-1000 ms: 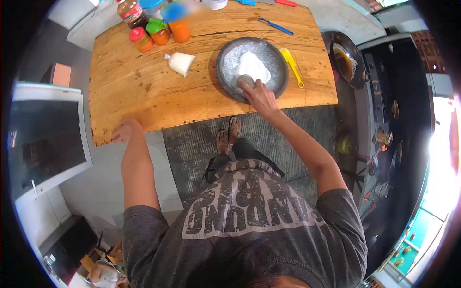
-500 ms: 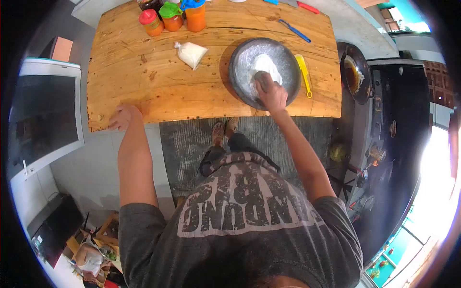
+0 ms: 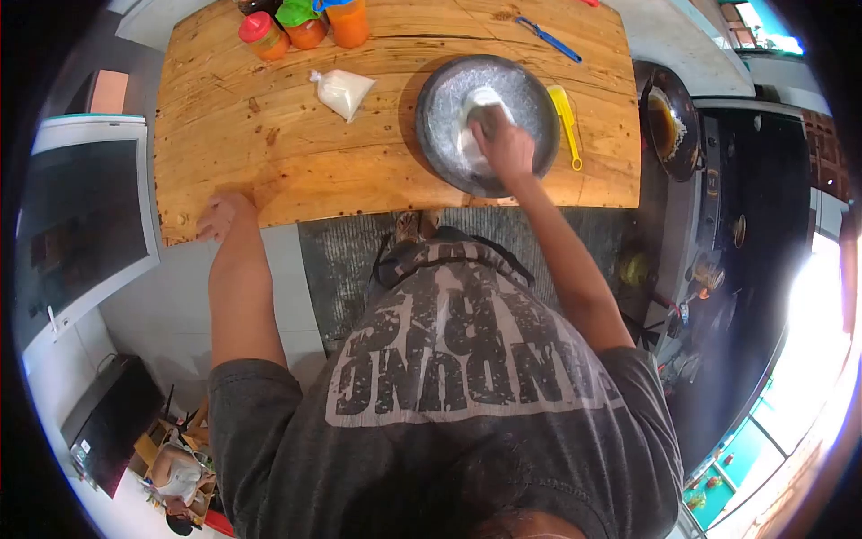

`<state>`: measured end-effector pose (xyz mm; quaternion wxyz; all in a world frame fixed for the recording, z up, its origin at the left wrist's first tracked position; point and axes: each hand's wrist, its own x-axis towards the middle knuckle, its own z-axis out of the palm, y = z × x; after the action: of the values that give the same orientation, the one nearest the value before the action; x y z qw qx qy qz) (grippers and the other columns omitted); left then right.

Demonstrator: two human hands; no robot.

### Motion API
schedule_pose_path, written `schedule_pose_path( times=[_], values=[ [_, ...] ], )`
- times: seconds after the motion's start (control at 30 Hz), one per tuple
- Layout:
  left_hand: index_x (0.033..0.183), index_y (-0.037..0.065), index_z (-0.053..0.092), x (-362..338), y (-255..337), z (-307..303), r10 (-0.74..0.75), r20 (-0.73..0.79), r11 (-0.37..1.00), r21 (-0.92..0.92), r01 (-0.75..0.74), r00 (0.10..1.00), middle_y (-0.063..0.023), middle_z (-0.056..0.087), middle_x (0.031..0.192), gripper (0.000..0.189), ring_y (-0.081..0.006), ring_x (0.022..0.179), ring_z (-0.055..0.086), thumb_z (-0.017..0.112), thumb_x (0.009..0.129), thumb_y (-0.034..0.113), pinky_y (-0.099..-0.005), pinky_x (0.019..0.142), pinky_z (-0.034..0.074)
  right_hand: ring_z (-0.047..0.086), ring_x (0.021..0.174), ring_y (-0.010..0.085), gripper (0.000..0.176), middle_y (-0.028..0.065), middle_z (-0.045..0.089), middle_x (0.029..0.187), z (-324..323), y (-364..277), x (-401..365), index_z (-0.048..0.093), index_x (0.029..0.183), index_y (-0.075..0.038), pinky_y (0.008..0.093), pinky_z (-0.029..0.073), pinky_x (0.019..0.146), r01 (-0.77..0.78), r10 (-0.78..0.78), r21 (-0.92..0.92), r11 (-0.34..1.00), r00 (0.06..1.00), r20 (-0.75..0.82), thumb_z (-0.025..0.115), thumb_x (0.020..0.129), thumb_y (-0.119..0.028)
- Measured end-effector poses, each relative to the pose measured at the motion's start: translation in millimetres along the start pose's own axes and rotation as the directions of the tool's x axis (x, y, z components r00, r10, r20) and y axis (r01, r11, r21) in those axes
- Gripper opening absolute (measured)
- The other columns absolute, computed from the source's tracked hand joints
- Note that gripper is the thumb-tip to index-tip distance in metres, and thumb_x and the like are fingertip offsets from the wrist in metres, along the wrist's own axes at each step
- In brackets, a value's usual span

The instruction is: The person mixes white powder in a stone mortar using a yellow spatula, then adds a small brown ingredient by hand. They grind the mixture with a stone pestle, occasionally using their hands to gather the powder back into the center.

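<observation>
Across the wooden tabletop [image 3: 296,153], our right hand [image 3: 510,154] keeps its grip closed round a grey stone [image 3: 489,123], pressed into white powder [image 3: 470,144] inside the stone bowl [image 3: 433,117]. Our left hand [image 3: 226,216] rests at the near edge, its grip unclear to us.

Wooden table [image 3: 215,135]: stone bowl [image 3: 435,117] nr near edge, rt half; yellow scoop [image 3: 566,117] btwn bowl & rt edge; blue tool [image 3: 550,40] twd far-rt corner; bag [image 3: 345,92] mid; jars [image 3: 307,34] nr far-left.

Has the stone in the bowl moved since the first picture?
Yes, the stone has moved away from the near rim of the bowl, toward its middle.
</observation>
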<state>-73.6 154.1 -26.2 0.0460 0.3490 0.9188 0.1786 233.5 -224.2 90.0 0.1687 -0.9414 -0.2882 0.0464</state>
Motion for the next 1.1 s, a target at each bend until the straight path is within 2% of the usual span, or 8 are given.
schedule_pose_path(
  times=[0.13, 0.33, 0.5, 0.6, 0.8, 0.9, 1.0, 1.1],
  values=[
    [0.136, 0.01, 0.035, 1.8, -4.0, 0.7, 0.038, -0.035, 0.999, 0.021, -0.037, 0.999, -0.0078, 0.016, 0.155, 0.057, -0.0215, 0.127, 0.035, 0.035, 0.091, 0.044, -0.0424, 0.089, 0.034, 0.066, 0.078, 0.0387, 0.047, 0.0204, 0.067, 0.082, 1.5, 44.1, 43.6, 0.06, 0.11, -0.011, 0.0464, 0.052, 0.07, -0.113, 0.042, 0.376, 0.92, 0.98, 0.192, 0.066, 0.079, -0.046],
    [0.133, 0.001, 0.035, 8.4, -4.4, 7.7, 0.085, -0.058, 0.996, 0.037, -0.083, 0.995, -0.0166, 0.019, 0.15, 0.061, -0.0314, 0.131, 0.03, 0.034, 0.091, 0.044, -0.0468, 0.094, 0.034, 0.066, 0.069, 0.0367, 0.036, 0.0174, 0.066, 0.073, 7.7, 12.3, -20.3, 0.059, 0.106, -0.018, 0.045, 0.052, 0.058, 0.023, -0.022, -0.026, 0.999, 0.998, 0.057, 0.067, 0.08, -0.042],
    [0.13, -0.001, 0.036, 24.5, -19.5, 35.8, 0.141, -0.028, 0.989, -0.045, -0.142, 0.99, -0.0213, 0.021, 0.145, 0.06, -0.0373, 0.137, 0.022, 0.033, 0.093, 0.045, -0.0488, 0.099, 0.032, 0.066, 0.068, 0.0382, 0.04, 0.0194, 0.065, 0.069, -0.4, 45.4, 44.3, 0.056, 0.111, -0.017, 0.048, 0.052, 0.059, 0.007, -0.041, 0.309, 0.951, 0.994, 0.105, 0.066, 0.08, -0.04],
    [0.13, 0.002, 0.037, 12.5, -8.2, 16.5, 0.171, 0.025, 0.976, -0.14, -0.166, 0.985, -0.0211, 0.023, 0.142, 0.055, -0.0364, 0.139, 0.014, 0.036, 0.093, 0.043, -0.0469, 0.102, 0.031, 0.066, 0.072, 0.0372, 0.039, 0.0198, 0.065, 0.072, 16.8, 37.0, 1.1, 0.058, 0.11, -0.016, 0.0469, 0.052, 0.062, 0.055, -0.079, 0.144, 0.988, 0.983, 0.168, 0.066, 0.08, -0.04],
    [0.133, 0.005, 0.035, 34.2, -14.7, 37.5, 0.199, -0.008, 0.957, 0.215, -0.193, 0.98, -0.0205, 0.019, 0.146, 0.055, -0.0367, 0.139, 0.015, 0.041, 0.092, 0.041, -0.0457, 0.101, 0.034, 0.068, 0.077, 0.0348, 0.039, 0.0185, 0.067, 0.078, -8.6, 9.8, 18.6, 0.063, 0.106, -0.015, 0.0455, 0.053, 0.068, -0.076, 0.066, 0.092, 0.993, 0.993, 0.101, 0.066, 0.08, -0.043],
    [0.135, 0.004, 0.032, 19.7, -9.0, 18.5, 0.182, 0.026, 0.961, 0.206, -0.183, 0.983, -0.0212, 0.015, 0.148, 0.057, -0.0378, 0.138, 0.017, 0.041, 0.092, 0.04, -0.0466, 0.099, 0.036, 0.066, 0.072, 0.0389, 0.042, 0.0189, 0.066, 0.074, -2.6, 53.6, 41.2, 0.06, 0.105, -0.014, 0.0472, 0.053, 0.065, -0.031, -0.029, 0.431, 0.902, 0.991, 0.13, 0.068, 0.077, -0.044],
    [0.137, 0.002, 0.03, 19.8, -5.8, 16.8, 0.215, 0.098, 0.928, 0.29, -0.235, 0.972, -0.022, 0.012, 0.15, 0.06, -0.0388, 0.138, 0.019, 0.042, 0.092, 0.04, -0.0475, 0.098, 0.038, 0.066, 0.069, 0.0379, 0.04, 0.0195, 0.065, 0.071, 1.5, 16.0, -17.1, 0.06, 0.109, -0.018, 0.0456, 0.054, 0.063, 0.067, -0.063, -0.025, 0.997, 0.988, 0.139, 0.069, 0.077, -0.041],
    [0.141, 0.005, 0.027, 4.3, -5.3, 1.7, 0.125, 0.005, 0.905, -0.411, -0.112, 0.992, -0.0214, 0.012, 0.152, 0.062, -0.037, 0.139, 0.019, 0.041, 0.092, 0.04, -0.0453, 0.102, 0.035, 0.065, 0.067, 0.0382, 0.038, 0.0194, 0.065, 0.069, -0.1, 16.3, -10.7, 0.059, 0.109, -0.019, 0.0469, 0.053, 0.061, 0.069, -0.067, -0.014, 0.998, 0.994, 0.081, 0.068, 0.078, -0.04]
  ],
)
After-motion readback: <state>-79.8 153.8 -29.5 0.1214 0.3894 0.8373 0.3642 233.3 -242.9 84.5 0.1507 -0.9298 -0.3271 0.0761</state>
